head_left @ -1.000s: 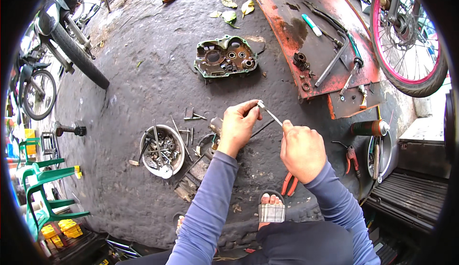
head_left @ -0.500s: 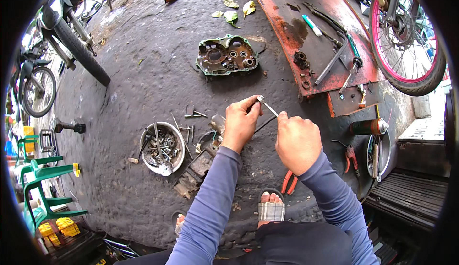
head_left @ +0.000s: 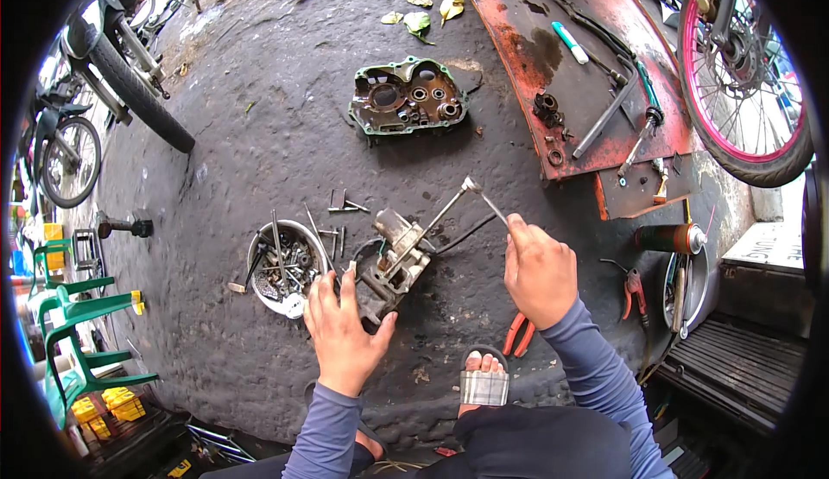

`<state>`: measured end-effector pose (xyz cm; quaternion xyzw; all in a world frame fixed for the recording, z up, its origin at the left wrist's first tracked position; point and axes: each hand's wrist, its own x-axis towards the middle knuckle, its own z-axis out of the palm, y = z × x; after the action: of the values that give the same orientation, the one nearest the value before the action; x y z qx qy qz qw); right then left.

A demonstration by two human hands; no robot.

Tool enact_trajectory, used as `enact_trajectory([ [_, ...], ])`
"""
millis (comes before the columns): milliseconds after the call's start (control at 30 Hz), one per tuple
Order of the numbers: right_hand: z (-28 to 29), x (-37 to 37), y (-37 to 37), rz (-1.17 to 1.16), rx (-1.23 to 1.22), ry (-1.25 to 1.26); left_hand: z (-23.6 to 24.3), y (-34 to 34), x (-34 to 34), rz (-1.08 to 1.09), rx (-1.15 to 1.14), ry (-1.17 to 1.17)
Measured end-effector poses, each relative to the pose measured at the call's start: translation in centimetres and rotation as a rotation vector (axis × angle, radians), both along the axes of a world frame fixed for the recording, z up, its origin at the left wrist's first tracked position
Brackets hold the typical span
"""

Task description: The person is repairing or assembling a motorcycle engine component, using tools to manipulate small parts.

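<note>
My right hand (head_left: pixel 540 272) grips a slim metal wrench (head_left: pixel 492 203), its far end meeting the top of a tilted metal rod (head_left: pixel 440 213) that reaches down into a grimy engine assembly (head_left: pixel 401 263). My left hand (head_left: pixel 345 336) has its fingers spread at the assembly's lower left side, beside a round bowl (head_left: pixel 263 298) of bolts and small parts; whether the fingertips touch the assembly I cannot tell. Red pliers (head_left: pixel 518 334) lie below my right hand.
An open crankcase half (head_left: pixel 389 99) lies ahead. A red metal sheet (head_left: pixel 509 47) with tools is at right, near a spray can (head_left: pixel 669 238), cutters (head_left: pixel 636 298) and a pink-rimmed wheel (head_left: pixel 695 99). Motorcycles (head_left: pixel 129 82) and green chairs (head_left: pixel 91 306) stand at left.
My left hand has let go near the wrench's far end and moved down-left to the assembly's side, uncovering the rod. My right hand still holds the wrench.
</note>
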<state>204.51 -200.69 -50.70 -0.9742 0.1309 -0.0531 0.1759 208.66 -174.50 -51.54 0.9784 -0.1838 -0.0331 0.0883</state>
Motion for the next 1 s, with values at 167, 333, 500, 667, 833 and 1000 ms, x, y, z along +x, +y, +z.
enact_trajectory([
  [167, -1.6, -0.5, -1.0, -0.002, 0.085, -0.054, -2.8, 0.2, 0.2, -0.008, -0.218, -0.065],
  [333, -0.6, -0.3, -1.0, 0.018, 0.101, -0.028, -3.3, 0.3, 0.3, 0.013, -0.293, -0.118],
  [500, 0.6, 0.3, -0.6, 0.029, 0.112, 0.020, -3.3, 0.2, 0.4, 0.028, -0.296, -0.108],
  [667, 1.2, 0.9, -0.5, 0.037, 0.095, 0.060, -3.5, 0.3, 0.4, 0.027, -0.306, -0.115],
  [833, -0.8, 0.8, -1.1, 0.036, 0.147, -0.008, -3.5, 0.4, 0.4, 0.029, -0.323, -0.129],
  [1000, -6.0, 1.7, -2.5, 0.020, 0.213, -0.098, -3.7, 0.2, 0.3, 0.032, -0.341, -0.129],
])
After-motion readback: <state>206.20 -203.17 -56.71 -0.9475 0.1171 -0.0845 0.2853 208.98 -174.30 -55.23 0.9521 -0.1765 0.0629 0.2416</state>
